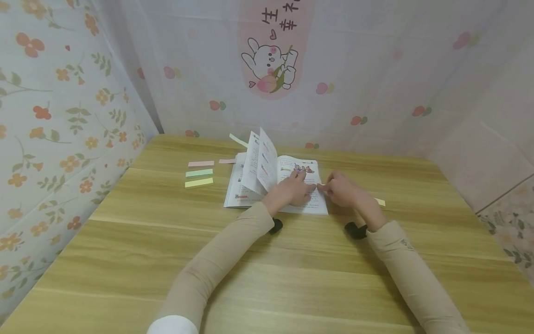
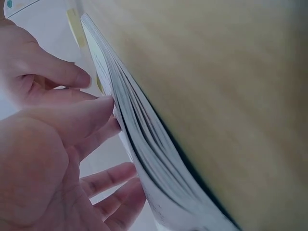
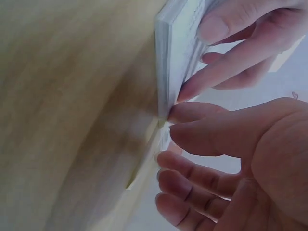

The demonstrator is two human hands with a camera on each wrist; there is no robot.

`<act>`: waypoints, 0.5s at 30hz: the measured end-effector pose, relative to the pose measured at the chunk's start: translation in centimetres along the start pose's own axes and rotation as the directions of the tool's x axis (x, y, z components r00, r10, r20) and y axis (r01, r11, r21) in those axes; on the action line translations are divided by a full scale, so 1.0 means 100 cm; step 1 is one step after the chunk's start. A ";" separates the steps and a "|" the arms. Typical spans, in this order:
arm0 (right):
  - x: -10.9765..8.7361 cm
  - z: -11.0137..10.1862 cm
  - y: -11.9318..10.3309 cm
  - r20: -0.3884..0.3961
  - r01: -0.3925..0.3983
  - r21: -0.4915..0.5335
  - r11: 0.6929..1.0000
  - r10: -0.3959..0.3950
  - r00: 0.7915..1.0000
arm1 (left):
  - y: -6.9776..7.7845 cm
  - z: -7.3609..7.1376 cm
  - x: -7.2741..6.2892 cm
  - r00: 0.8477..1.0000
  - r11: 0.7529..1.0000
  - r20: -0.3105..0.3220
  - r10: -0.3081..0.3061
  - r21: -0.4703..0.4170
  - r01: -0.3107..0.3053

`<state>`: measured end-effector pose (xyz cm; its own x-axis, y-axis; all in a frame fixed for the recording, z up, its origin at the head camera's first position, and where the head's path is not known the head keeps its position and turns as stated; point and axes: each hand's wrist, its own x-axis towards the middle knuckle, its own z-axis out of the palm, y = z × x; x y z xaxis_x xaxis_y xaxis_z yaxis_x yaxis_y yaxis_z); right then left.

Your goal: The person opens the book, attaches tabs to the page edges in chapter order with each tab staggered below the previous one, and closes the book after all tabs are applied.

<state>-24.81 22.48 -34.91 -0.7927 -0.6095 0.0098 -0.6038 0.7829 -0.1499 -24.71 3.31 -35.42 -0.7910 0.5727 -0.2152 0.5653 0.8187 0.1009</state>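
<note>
An open book [image 1: 285,174] with printed pages lies on the wooden table, several of its left pages standing half upright. On the right page rests my left hand [image 1: 294,188], fingers spread, its thumb near the outer edge. At that edge my right hand [image 1: 344,189] pinches a yellow sticky tab [image 2: 99,84] between thumb and index finger; the fingertips mostly hide it. In the right wrist view, the thumb and index finger meet at the book's edge [image 3: 163,72], the other fingers loosely bent. Another yellow strip [image 1: 380,202] lies beyond the right wrist.
Pink [image 1: 201,163], green [image 1: 199,173] and yellow sticky strips [image 1: 199,183] lie left of the book. A pale strip [image 1: 238,140] and a pink strip [image 1: 227,161] stick out from its left pages. A patterned cloth [image 1: 354,69] hangs behind the table [image 1: 292,278].
</note>
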 end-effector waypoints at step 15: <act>-0.002 -0.003 0.000 0.026 0.007 0.019 1.000 -0.007 1.000 | -0.003 0.000 -0.001 1.000 0.999 -0.006 0.025 0.027 -0.025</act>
<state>-24.67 22.65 -34.58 -0.7859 -0.6181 -0.0151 -0.6074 0.7764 -0.1684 -24.81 3.07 -35.42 -0.7779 0.5933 -0.2072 0.5909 0.8027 0.0801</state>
